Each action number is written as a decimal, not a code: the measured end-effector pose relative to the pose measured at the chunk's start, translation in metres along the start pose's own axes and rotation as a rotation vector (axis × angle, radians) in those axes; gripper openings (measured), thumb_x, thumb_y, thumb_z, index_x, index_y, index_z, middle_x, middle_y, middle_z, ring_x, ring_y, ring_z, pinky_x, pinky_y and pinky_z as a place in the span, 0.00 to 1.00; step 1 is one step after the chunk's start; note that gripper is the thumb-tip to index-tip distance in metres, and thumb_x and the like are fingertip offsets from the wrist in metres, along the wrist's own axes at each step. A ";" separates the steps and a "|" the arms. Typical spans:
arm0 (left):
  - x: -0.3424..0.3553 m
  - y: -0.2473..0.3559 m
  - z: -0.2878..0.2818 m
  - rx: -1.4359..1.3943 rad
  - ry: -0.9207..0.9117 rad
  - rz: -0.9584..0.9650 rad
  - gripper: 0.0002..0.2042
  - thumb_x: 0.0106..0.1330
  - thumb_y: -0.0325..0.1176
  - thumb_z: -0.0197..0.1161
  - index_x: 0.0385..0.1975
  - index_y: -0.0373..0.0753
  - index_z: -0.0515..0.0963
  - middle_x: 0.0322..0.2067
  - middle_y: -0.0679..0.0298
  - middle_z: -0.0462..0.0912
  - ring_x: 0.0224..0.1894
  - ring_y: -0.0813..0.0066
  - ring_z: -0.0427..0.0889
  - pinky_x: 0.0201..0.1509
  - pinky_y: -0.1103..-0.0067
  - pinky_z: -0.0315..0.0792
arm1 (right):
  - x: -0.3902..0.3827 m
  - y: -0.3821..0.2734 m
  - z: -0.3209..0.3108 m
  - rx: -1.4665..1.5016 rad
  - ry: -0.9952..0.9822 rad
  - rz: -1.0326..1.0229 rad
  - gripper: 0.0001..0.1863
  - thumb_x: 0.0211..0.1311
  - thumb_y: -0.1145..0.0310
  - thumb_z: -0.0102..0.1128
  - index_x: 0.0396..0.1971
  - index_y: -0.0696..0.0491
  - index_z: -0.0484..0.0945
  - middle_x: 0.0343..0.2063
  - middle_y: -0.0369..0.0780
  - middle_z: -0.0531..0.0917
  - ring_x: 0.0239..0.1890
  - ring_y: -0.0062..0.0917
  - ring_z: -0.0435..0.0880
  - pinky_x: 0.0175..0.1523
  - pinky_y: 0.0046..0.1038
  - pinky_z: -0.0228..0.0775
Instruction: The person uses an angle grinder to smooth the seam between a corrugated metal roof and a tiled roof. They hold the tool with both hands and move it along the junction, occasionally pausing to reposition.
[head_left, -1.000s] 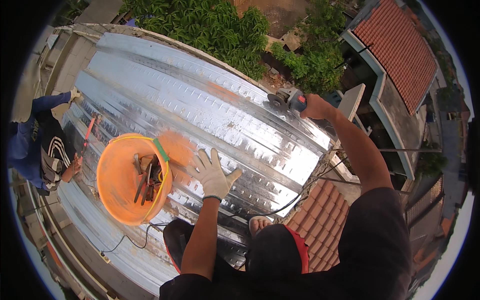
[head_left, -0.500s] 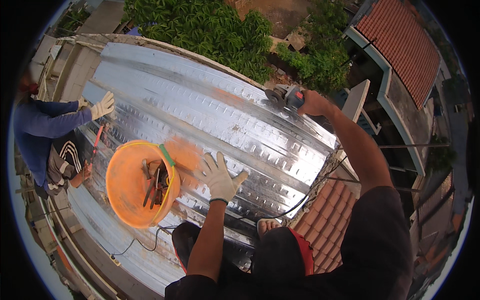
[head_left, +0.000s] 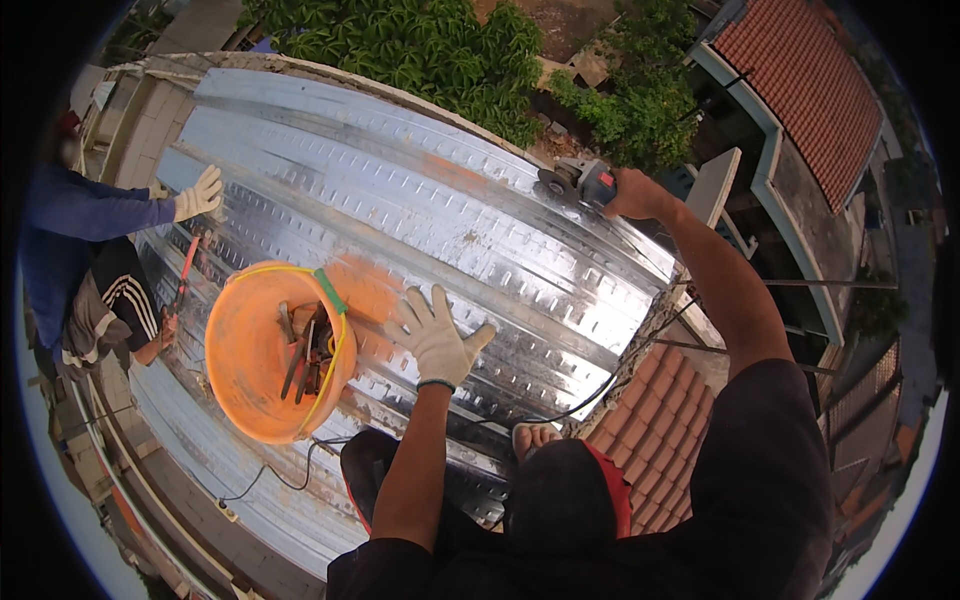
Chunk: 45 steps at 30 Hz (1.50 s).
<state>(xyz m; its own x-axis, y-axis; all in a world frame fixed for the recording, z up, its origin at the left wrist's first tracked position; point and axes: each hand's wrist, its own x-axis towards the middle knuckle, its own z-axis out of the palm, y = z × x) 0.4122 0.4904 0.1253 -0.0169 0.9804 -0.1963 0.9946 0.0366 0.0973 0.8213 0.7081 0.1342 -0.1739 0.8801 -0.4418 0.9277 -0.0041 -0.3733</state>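
My left hand (head_left: 441, 345), in a pale work glove, lies with its fingers spread on the ribbed metal sheet (head_left: 400, 215), right of an orange bucket (head_left: 240, 375). At the sheet's far right edge, my bare right hand (head_left: 638, 194) is wrapped round an angle grinder (head_left: 596, 186). The grinder's disc (head_left: 557, 187) is by that edge; whether it touches the metal I cannot tell. Inside the bucket lie several dark hand tools (head_left: 308, 350), including what look like pliers.
A co-worker's gloved hand (head_left: 198, 194) rests on the sheet at left; their other hand is near a red-handled tool (head_left: 188, 262). A black cable (head_left: 570, 412) runs past my foot (head_left: 535, 437). Red roof tiles (head_left: 650, 420) lie at right, trees (head_left: 410, 50) beyond the far edge.
The whole view has shifted a little. My left hand stays spread on the sheet, and my right hand still grips the angle grinder near the far edge.
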 end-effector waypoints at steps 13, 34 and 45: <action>-0.001 -0.001 0.001 -0.003 0.011 0.004 0.59 0.53 0.75 0.74 0.79 0.39 0.64 0.77 0.35 0.61 0.78 0.35 0.59 0.74 0.36 0.48 | 0.015 -0.017 -0.004 -0.005 -0.004 -0.017 0.30 0.43 0.57 0.80 0.39 0.67 0.83 0.37 0.60 0.89 0.43 0.52 0.91 0.49 0.48 0.80; 0.001 -0.007 0.007 -0.092 0.044 0.028 0.61 0.55 0.76 0.72 0.79 0.35 0.61 0.76 0.34 0.60 0.78 0.35 0.56 0.75 0.32 0.41 | 0.019 -0.015 -0.007 0.043 -0.055 0.060 0.35 0.44 0.56 0.79 0.49 0.66 0.84 0.44 0.59 0.90 0.50 0.53 0.91 0.55 0.44 0.83; 0.000 -0.007 0.004 -0.110 0.097 0.046 0.59 0.54 0.75 0.73 0.77 0.35 0.63 0.73 0.37 0.63 0.75 0.37 0.58 0.74 0.35 0.44 | 0.022 -0.012 -0.002 -0.015 -0.012 0.016 0.33 0.44 0.57 0.79 0.47 0.66 0.84 0.42 0.58 0.90 0.48 0.51 0.91 0.54 0.44 0.83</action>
<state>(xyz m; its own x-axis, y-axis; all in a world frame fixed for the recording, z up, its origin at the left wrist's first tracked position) 0.4055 0.4893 0.1203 0.0134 0.9954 -0.0946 0.9775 0.0069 0.2109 0.8067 0.7284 0.1307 -0.1627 0.8740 -0.4579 0.9351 -0.0114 -0.3541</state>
